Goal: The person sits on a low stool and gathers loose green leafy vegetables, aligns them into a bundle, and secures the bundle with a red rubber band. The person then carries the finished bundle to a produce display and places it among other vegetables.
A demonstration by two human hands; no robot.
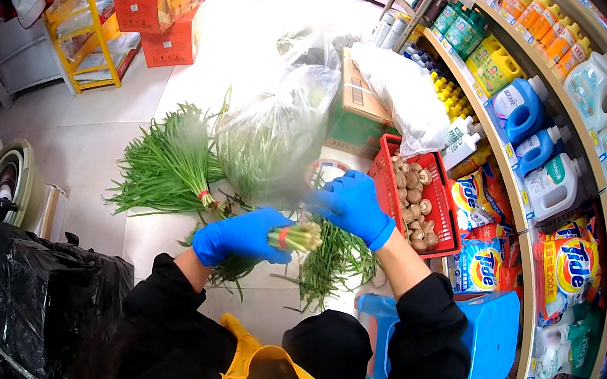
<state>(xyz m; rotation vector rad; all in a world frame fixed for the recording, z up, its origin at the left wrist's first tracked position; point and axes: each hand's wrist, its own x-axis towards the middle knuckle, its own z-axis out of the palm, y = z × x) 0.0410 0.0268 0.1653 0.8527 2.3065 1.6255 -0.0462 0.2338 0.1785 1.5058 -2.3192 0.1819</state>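
My left hand (242, 237), in a blue glove, is closed around a bunch of green chives (301, 237). A red band circles it near the pale stem ends, which point right. My right hand (355, 205), also gloved in blue, has its fingers curled together just above those ends; what they hold, if anything, is blurred. Beyond my left hand, a larger chive bunch (169, 160) with a red band lies on the floor. Loose green leaves (336, 263) are heaped below my right hand. A clear plastic bag (281, 125) of greens stands in front of me.
At right, a red basket (453, 228) of brown mushrooms (414, 196) sits beside shelves of detergent bottles (517, 106). Behind it are a cardboard box (360, 109) and a white bag (403, 99). A blue plastic stool (487, 336) and a black bag (48, 294) flank me.
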